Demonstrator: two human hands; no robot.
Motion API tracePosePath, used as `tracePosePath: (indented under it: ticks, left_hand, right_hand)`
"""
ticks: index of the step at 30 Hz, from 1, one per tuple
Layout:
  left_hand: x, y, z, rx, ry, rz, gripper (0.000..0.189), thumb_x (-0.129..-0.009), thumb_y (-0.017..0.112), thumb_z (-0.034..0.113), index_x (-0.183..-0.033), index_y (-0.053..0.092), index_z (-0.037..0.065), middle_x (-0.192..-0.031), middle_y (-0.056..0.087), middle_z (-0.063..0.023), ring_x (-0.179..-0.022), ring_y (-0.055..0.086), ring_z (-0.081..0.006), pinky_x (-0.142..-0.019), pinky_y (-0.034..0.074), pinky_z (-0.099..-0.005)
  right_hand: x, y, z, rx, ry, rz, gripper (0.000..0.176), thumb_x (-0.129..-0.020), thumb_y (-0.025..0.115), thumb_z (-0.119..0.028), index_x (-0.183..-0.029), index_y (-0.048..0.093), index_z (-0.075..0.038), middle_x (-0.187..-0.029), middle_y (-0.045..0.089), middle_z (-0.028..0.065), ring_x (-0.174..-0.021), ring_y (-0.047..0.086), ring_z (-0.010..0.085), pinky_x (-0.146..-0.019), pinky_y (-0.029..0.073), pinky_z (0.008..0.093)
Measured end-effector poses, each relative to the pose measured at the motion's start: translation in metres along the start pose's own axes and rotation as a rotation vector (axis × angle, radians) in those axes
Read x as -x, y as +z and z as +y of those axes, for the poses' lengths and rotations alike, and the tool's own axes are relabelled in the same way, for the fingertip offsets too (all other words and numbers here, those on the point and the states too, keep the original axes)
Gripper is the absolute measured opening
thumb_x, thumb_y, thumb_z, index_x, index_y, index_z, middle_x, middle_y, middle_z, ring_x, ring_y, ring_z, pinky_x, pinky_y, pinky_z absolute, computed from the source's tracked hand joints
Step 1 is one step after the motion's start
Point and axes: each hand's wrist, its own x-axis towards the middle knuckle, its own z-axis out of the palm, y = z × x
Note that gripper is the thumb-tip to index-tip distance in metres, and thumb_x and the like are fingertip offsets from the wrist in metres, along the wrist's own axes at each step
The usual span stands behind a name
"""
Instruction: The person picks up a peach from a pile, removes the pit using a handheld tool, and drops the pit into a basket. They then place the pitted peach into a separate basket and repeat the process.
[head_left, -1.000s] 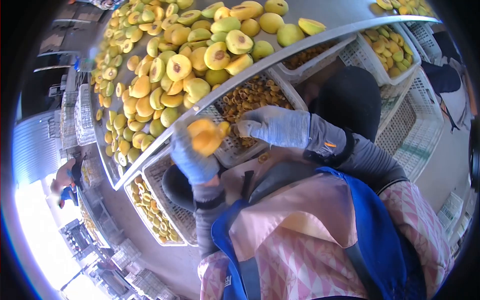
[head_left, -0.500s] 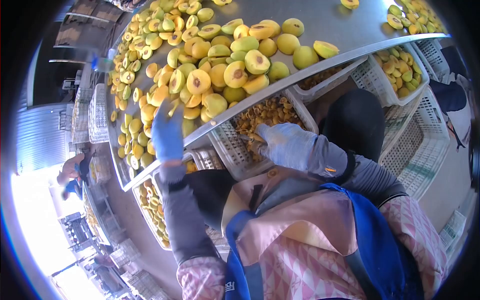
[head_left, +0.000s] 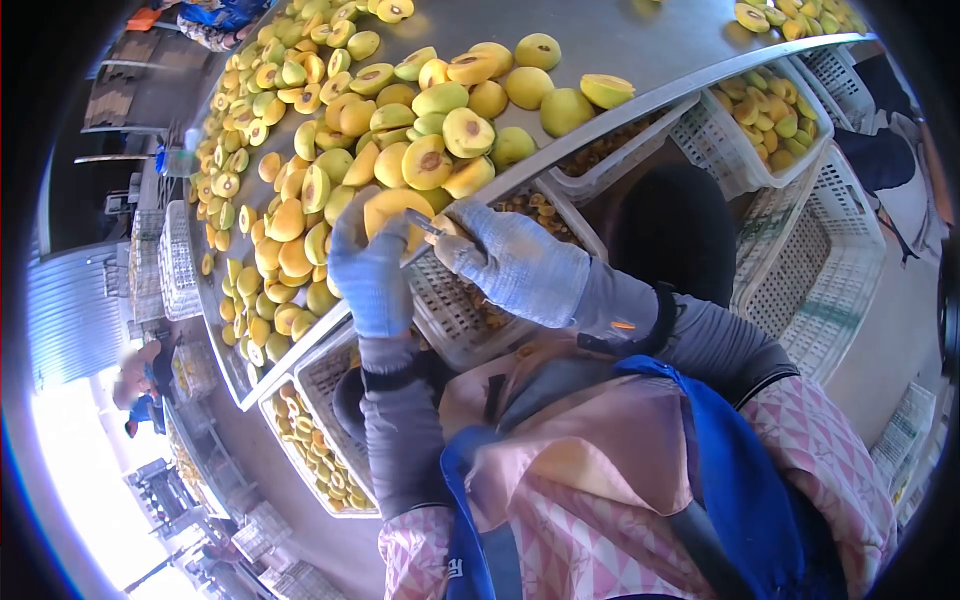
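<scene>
My left hand (head_left: 372, 265), in a blue-grey knit glove, is closed around a yellow peach half (head_left: 398, 208) just above the table's front edge. In my right hand (head_left: 525, 265), gloved the same way, is a small pitting knife (head_left: 424, 222); its short metal blade touches or nearly touches the peach half. Fingers hide most of its handle. Behind both hands, a pile of halved peaches (head_left: 340, 150) covers much of the metal table (head_left: 480, 50), several with pits showing. Below my right hand stands a white crate (head_left: 450, 320) holding brown pits and scraps.
To the right, a crate of peach halves (head_left: 765, 115) stands under the table edge, beside a stacked crate (head_left: 800, 260). Another crate of halves (head_left: 320, 450) is at lower left. My knee (head_left: 672, 235) sits between crates. A person (head_left: 145, 385) is far left.
My left hand has come from the pile toward my right hand, now with a peach half. My right hand has risen from the pit crate, bringing the knife to the fruit. The view has shifted slightly.
</scene>
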Motion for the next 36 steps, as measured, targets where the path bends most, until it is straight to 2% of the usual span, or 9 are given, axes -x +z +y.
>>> tracePosePath:
  ticks: [3, 7, 11, 13, 19, 20, 22, 28, 36]
  left_hand:
    - [0.018, 0.001, -0.002, 0.603, -0.197, 0.060, 0.046, -0.099, 0.051, 0.041, -0.114, 0.060, -0.002, -0.102, 0.064, -0.0103, -0.097, 0.060, -0.0202, -0.089, 0.049, -0.0331]
    - [0.029, 0.010, 0.004, 0.654, -0.224, 0.155, 0.062, -0.100, 0.035, 0.055, -0.112, 0.058, 0.000, -0.104, 0.061, -0.0120, -0.096, 0.058, -0.0198, -0.088, 0.049, -0.0317]
    - [0.041, 0.019, 0.012, 0.648, -0.169, 0.180, 0.055, -0.100, 0.038, 0.050, -0.112, 0.057, 0.000, -0.105, 0.060, -0.0119, -0.096, 0.058, -0.0206, -0.089, 0.049, -0.0318]
    - [0.045, 0.024, 0.016, 0.139, 0.019, 0.263, 0.051, -0.102, 0.034, 0.046, -0.114, 0.054, 0.000, -0.103, 0.061, -0.0120, -0.097, 0.059, -0.0212, -0.091, 0.047, -0.0331]
    - [0.045, 0.012, -0.001, -0.474, 0.324, 0.121, 0.047, -0.103, 0.037, 0.042, -0.112, 0.054, -0.001, -0.100, 0.060, -0.0124, -0.091, 0.059, -0.0193, -0.085, 0.049, -0.0304]
    - [0.043, 0.010, -0.002, -0.474, 0.322, 0.120, 0.047, -0.103, 0.037, 0.042, -0.112, 0.054, -0.001, -0.100, 0.060, -0.0124, -0.091, 0.059, -0.0193, -0.085, 0.049, -0.0304]
    - [0.040, 0.005, -0.006, 0.217, -0.095, 0.089, 0.046, -0.103, 0.039, 0.041, -0.109, 0.056, -0.002, -0.097, 0.061, -0.0120, -0.090, 0.059, -0.0187, -0.082, 0.050, -0.0303]
    - [0.038, -0.004, 0.000, 0.427, -0.302, -0.032, 0.044, -0.104, 0.038, 0.038, -0.106, 0.057, -0.002, -0.097, 0.064, -0.0126, -0.089, 0.061, -0.0184, -0.082, 0.051, -0.0313]
    - [0.046, 0.016, -0.002, 0.382, -0.127, 0.158, 0.038, -0.104, 0.039, 0.031, -0.107, 0.057, -0.003, -0.098, 0.063, -0.0117, -0.090, 0.060, -0.0173, -0.082, 0.051, -0.0293]
  right_hand:
    - [0.006, 0.009, 0.000, 0.091, -0.042, -0.029, 0.030, -0.097, 0.054, -0.030, -0.102, 0.051, -0.001, -0.080, 0.062, 0.0230, -0.077, 0.063, 0.0432, -0.063, 0.050, 0.0493]
    - [0.015, 0.020, -0.001, 0.108, -0.100, 0.018, 0.029, -0.097, 0.054, -0.029, -0.101, 0.050, -0.001, -0.073, 0.062, 0.0218, -0.068, 0.063, 0.0423, -0.058, 0.050, 0.0485]
    - [0.018, 0.019, -0.010, 0.087, -0.042, 0.021, 0.027, -0.097, 0.054, -0.027, -0.100, 0.050, 0.000, -0.073, 0.062, 0.0219, -0.067, 0.063, 0.0416, -0.059, 0.050, 0.0486]
    - [0.020, 0.019, -0.012, 0.116, -0.026, 0.003, 0.027, -0.097, 0.054, -0.027, -0.100, 0.050, 0.000, -0.073, 0.062, 0.0215, -0.068, 0.063, 0.0413, -0.059, 0.050, 0.0486]
    - [0.021, 0.012, -0.011, 0.245, -0.110, -0.007, 0.026, -0.095, 0.057, -0.027, -0.098, 0.052, -0.001, -0.072, 0.064, 0.0182, -0.067, 0.065, 0.0376, -0.057, 0.052, 0.0461]
    - [0.021, 0.010, -0.011, 0.282, -0.162, -0.010, 0.027, -0.094, 0.058, -0.027, -0.097, 0.052, -0.002, -0.070, 0.064, 0.0173, -0.066, 0.066, 0.0359, -0.056, 0.052, 0.0450]
    - [0.021, 0.008, -0.007, 0.327, -0.187, -0.030, 0.027, -0.093, 0.059, -0.027, -0.097, 0.053, -0.002, -0.068, 0.063, 0.0167, -0.065, 0.066, 0.0347, -0.055, 0.052, 0.0441]
    - [0.024, 0.002, -0.004, 0.462, -0.223, -0.110, 0.027, -0.091, 0.062, -0.027, -0.096, 0.053, -0.002, -0.062, 0.061, 0.0157, -0.060, 0.065, 0.0327, -0.052, 0.051, 0.0433]
    - [0.025, 0.010, -0.008, 0.315, -0.194, 0.002, 0.026, -0.092, 0.061, -0.025, -0.098, 0.053, -0.001, -0.064, 0.062, 0.0158, -0.061, 0.065, 0.0340, -0.052, 0.051, 0.0435]
